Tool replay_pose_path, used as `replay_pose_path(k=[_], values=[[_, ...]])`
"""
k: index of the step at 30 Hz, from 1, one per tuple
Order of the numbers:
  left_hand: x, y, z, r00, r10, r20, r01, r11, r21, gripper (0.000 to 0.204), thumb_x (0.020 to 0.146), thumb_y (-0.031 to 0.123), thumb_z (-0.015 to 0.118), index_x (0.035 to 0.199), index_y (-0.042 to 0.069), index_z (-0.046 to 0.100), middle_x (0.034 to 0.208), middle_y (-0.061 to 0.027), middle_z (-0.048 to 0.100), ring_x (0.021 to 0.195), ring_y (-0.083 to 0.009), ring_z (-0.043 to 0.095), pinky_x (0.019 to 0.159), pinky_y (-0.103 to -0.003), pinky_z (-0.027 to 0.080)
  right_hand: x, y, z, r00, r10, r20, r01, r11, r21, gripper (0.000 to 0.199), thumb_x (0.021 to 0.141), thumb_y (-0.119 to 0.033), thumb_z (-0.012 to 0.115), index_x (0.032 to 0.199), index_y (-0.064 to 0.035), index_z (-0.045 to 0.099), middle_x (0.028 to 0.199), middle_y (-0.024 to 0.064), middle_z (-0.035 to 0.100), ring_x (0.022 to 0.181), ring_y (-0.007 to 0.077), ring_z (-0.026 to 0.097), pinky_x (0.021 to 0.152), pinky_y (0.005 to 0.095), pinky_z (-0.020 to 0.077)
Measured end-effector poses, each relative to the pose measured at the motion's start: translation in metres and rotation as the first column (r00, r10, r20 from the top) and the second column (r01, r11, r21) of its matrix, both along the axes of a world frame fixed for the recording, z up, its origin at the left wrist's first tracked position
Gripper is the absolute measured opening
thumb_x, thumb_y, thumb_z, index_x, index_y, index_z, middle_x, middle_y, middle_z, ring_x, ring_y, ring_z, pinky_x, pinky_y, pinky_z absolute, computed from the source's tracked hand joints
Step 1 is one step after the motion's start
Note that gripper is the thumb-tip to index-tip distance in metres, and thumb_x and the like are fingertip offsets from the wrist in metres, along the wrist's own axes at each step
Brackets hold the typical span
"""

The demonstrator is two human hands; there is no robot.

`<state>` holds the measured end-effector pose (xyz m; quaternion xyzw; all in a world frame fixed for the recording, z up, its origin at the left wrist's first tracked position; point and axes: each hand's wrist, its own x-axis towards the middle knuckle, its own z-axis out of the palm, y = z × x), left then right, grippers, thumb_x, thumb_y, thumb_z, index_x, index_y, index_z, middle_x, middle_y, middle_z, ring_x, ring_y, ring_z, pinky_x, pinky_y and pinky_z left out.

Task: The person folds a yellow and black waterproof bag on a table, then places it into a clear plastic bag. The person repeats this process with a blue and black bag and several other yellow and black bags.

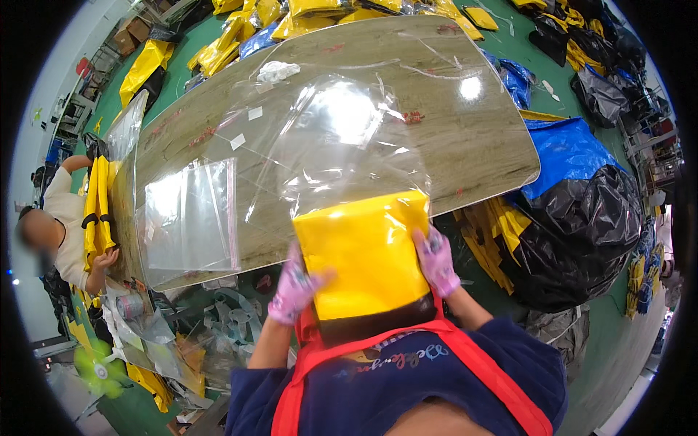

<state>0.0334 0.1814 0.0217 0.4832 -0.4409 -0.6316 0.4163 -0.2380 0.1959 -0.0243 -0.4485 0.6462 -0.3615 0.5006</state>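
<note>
A folded yellow bag [363, 254] with a black lower end is held between my hands, close against my body at the table's near edge. My left hand [297, 287], in a pink patterned glove, grips its left side. On the right side my right hand [438, 260], gloved alike, is closed with the fingers partly hidden behind the bag. Clear plastic bags [342, 149] lie spread beyond the yellow bag's far edge. One meets that edge; whether it goes around the yellow bag, I cannot tell. More clear zip bags [190, 218] lie flat to the left.
The wood-patterned table [487, 145] has a crumpled white piece [278, 71] and small white slips on it. Another person [69, 211] handles a yellow item at the left. A large blue-and-black sack [582, 225] stands right; yellow bags [313, 25] are heaped beyond the table.
</note>
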Motion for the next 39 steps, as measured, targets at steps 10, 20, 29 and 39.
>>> replay_pose_path(k=[10,20,29,39], values=[[0.014,0.023,-0.044,0.919,-0.225,0.324,0.159,0.963,0.217,0.038,0.089,0.014,0.062,0.122,-0.002,0.054,0.116,-0.0125,0.063,0.102,-0.0203,0.060,0.088,-0.029,0.046,-0.006,0.039,-0.005,0.999,0.017,-0.045,-0.018,1.000,-0.015,0.032,0.089,-0.026,0.065,0.103,0.0024,0.060,0.091,0.0109,0.065,0.085,0.0132,0.055,0.080,0.0301,0.0449],[-0.023,-0.014,-0.040,0.971,-0.044,0.236,0.054,0.998,-0.035,0.043,0.083,0.019,0.071,0.117,-0.002,0.055,0.109,-0.0119,0.064,0.097,-0.0196,0.059,0.087,-0.032,0.046,-0.039,-0.026,0.019,0.942,0.047,0.333,-0.035,0.999,-0.041,0.050,0.087,-0.028,0.069,0.126,-0.0007,0.052,0.114,0.0074,0.063,0.100,0.0136,0.058,0.087,0.0283,0.0479],[0.012,-0.008,-0.047,0.961,-0.121,-0.248,0.200,0.924,0.327,0.049,0.087,0.021,0.067,0.128,0.001,0.049,0.118,-0.0064,0.060,0.103,-0.0148,0.057,0.089,-0.029,0.045,0.002,-0.024,0.023,0.788,-0.223,0.574,0.428,0.869,-0.250,0.040,0.083,-0.003,0.070,0.118,0.0012,0.051,0.106,0.0082,0.063,0.096,0.0157,0.062,0.084,0.0256,0.0492],[0.010,-0.006,-0.022,0.472,-0.256,0.844,0.271,0.953,0.137,0.056,0.082,0.029,0.073,0.123,-0.003,0.053,0.095,-0.0116,0.069,0.081,-0.0245,0.067,0.074,-0.033,0.053,-0.003,-0.017,0.017,0.993,0.025,0.113,-0.028,0.999,0.021,0.060,0.080,-0.019,0.076,0.129,-0.0004,0.047,0.121,0.0114,0.058,0.111,0.0212,0.055,0.095,0.0321,0.0438]])
